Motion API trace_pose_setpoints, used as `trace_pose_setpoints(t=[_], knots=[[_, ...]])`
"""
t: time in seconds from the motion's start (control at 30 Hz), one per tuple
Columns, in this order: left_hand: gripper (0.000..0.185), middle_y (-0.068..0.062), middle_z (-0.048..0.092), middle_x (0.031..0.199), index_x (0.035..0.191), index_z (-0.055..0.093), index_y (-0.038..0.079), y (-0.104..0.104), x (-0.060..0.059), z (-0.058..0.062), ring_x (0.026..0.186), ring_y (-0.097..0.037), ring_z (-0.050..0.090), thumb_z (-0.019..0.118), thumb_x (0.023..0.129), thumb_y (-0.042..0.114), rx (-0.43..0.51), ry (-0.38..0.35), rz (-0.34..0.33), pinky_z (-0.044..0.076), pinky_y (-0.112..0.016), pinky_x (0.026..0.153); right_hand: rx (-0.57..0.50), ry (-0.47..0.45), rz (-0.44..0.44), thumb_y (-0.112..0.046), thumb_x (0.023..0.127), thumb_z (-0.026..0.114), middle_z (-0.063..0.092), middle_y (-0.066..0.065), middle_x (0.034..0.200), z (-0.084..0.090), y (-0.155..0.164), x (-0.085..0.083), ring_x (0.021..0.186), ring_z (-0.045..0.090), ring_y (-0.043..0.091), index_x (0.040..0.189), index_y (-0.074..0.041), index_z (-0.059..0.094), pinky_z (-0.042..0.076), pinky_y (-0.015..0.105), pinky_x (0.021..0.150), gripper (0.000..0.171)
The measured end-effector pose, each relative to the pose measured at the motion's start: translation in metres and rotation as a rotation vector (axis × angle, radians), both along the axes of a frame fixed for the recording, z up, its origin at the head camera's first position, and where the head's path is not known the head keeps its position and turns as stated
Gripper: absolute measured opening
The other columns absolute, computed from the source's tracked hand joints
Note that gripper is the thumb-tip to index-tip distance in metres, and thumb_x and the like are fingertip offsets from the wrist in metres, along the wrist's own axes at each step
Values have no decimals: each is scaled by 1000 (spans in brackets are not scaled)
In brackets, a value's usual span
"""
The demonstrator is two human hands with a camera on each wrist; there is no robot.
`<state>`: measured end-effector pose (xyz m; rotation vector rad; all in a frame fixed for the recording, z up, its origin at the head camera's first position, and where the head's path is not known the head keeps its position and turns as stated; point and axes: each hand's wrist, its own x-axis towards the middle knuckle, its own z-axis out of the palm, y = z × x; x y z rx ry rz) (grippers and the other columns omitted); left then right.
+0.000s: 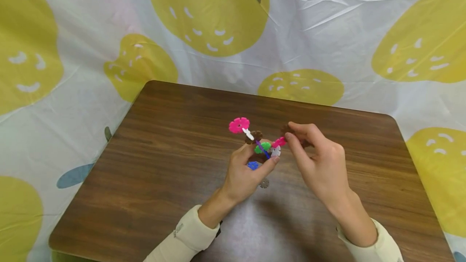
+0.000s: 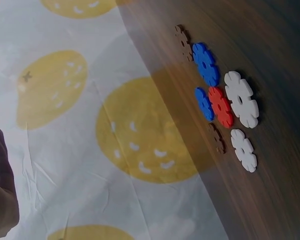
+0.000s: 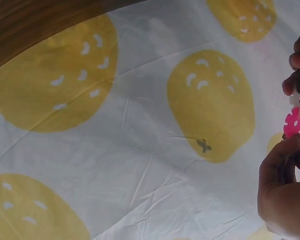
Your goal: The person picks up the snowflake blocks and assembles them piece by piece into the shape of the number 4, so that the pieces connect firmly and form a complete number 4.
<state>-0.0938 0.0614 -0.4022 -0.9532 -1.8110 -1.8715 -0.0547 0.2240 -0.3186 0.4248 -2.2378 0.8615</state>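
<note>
Over the table, my left hand (image 1: 242,175) grips a joined chain of plastic snowflake discs, thumb and fingers around its lower part. A pink disc (image 1: 239,125) tops the chain, followed by a white disc (image 1: 248,134) seen edge-on and a brown disc (image 1: 257,136). Near my left thumb are a green disc (image 1: 263,147), a purple-blue piece and another white disc (image 1: 276,151). A second pink disc (image 3: 294,122) branches off toward my right hand (image 1: 324,165). The thumb and fingers of that hand pinch a brown disc (image 1: 286,129) at the pink one's end, partly hidden by the fingertips.
Several loose discs lie on the wooden table (image 1: 164,153), among them a red disc (image 2: 220,107), a large white disc (image 2: 241,99) and a blue disc (image 2: 205,65). A cloth (image 1: 218,68) with yellow fruit prints hangs behind the table.
</note>
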Motion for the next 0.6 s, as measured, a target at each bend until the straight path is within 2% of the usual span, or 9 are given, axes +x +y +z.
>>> trace_pose_setpoints(t=[0.13,0.27,0.37,0.5,0.6], knots=[[24,-16,72,92,106,70,0,0,-1,-2,78,-23,71,80,85,-1,4,8,5,64,-30,72,1,-30,4,0,89,77,81,7,91,1,-1,0,74,70,6,112,-1,74,49,6,57,23],[26,-16,72,92,107,70,0,-1,-3,-2,78,-25,71,80,84,-3,3,23,6,64,-30,72,3,-27,18,3,88,76,80,6,88,0,-2,0,72,69,7,112,-2,74,49,7,55,25],[26,-16,72,92,107,69,0,-2,-3,-1,78,-24,71,79,84,-3,-2,8,2,63,-30,72,1,-26,48,5,88,76,79,7,88,0,-2,-1,72,68,6,115,-2,73,49,7,57,28],[26,-16,72,96,112,68,1,-3,-2,2,82,-18,70,76,88,2,-15,-71,-24,63,-30,74,-31,-50,80,6,88,75,79,7,92,0,-2,0,76,67,-2,121,-3,70,50,6,61,34],[27,-15,73,103,118,66,1,-3,-2,4,90,-15,70,73,91,5,-23,-145,-44,63,-31,79,-71,-73,92,6,89,74,78,6,86,-2,-2,2,76,67,-6,123,-4,69,50,6,63,36]])
